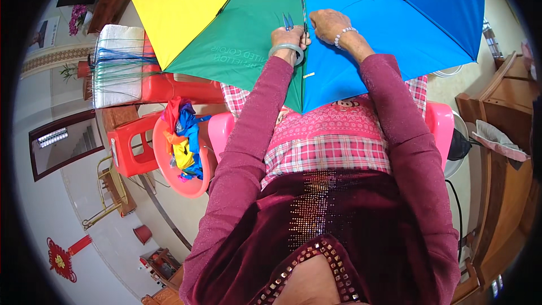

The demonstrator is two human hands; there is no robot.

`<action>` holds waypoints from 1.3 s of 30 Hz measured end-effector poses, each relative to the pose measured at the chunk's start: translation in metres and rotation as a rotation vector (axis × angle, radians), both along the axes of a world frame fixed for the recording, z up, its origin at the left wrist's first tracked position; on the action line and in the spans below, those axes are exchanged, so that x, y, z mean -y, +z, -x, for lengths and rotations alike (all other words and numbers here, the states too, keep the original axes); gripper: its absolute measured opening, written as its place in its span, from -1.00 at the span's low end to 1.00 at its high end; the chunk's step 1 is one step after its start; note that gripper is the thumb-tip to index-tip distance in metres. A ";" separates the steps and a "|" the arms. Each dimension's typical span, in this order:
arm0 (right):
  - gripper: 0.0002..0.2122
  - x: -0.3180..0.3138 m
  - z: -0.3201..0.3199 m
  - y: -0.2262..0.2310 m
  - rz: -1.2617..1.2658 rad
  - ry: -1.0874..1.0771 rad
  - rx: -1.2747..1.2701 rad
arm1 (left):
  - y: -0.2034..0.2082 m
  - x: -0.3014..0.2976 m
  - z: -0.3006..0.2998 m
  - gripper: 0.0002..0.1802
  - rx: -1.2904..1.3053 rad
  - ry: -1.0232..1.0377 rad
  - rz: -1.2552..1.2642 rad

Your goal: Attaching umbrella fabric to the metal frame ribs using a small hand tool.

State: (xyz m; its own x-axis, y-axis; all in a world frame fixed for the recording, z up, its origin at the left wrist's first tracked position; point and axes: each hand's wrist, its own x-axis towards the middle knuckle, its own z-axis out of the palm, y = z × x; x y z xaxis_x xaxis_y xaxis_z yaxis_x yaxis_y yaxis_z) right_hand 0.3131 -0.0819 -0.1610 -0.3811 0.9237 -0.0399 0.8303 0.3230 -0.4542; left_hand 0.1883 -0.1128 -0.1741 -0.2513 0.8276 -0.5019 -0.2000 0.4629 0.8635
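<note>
An opened umbrella (389,34) with orange, yellow, green and blue panels spreads inside-up across my lap, its dark ribs showing. My left hand (289,38), with a pale bangle at the wrist, is closed at the rib between the green and blue panels. Two blue points of what look like small thread snips (288,21) stick out of it. Over the blue panel, just right of that rib, my right hand (331,26) is closed in a pinch, a beaded bracelet on its wrist. What its fingers hold is hidden. A thin dark thread (361,1) curves over the blue cloth beyond it.
At the left, a white foam block (118,68) carries many strands of thread beside red plastic stools (132,147). A pink basin (189,186) holds bundled colourful cloth (183,141). Wooden furniture (508,192) stands at the right. A checked apron (327,155) covers my lap.
</note>
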 end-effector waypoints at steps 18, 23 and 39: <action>-0.88 -0.001 0.003 -0.034 -0.108 -0.040 -0.276 | -0.014 -0.005 -0.002 -0.86 0.140 0.023 0.055; -0.89 -0.010 0.003 -0.040 -0.092 -0.039 -0.249 | -0.024 -0.005 -0.013 -0.88 0.050 0.265 0.010; -0.86 -0.012 -0.034 -0.014 0.319 -0.098 -0.347 | -0.021 -0.015 -0.021 -0.87 0.257 0.056 0.084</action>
